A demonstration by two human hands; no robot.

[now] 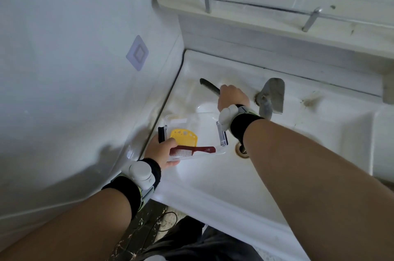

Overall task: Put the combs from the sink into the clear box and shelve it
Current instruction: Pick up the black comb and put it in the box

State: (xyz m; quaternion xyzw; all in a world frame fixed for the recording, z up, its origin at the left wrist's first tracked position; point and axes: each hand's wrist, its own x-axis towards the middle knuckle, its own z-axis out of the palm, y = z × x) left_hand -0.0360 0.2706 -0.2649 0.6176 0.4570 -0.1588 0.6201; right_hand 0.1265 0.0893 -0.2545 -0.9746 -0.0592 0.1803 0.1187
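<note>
Head view: right hand (pixel 233 96) grips black comb (pixel 210 86).

white sink (pixel 213 186), faucet (pixel 273 96), drain (pixel 242 150)

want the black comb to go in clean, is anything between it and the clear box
Nothing visible. The right hand holds the black comb over the sink; the clear box, in the left hand, sits open-topped just below, holding a yellow comb and red comb.

Faucet (pixel 271 95) crowds the sink's (pixel 213 186) back; front basin open.
</note>
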